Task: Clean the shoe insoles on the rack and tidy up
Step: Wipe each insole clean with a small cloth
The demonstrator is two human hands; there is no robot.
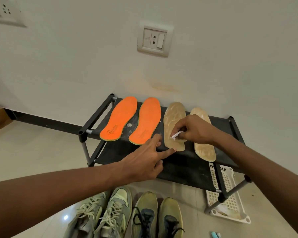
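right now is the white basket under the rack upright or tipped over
Upright. The white basket sits flat on the floor beneath the rack, open side up, with something pale lying inside at its near end.

Pale wall (213,48) with switch plate (154,39), glossy tiled floor (33,152).
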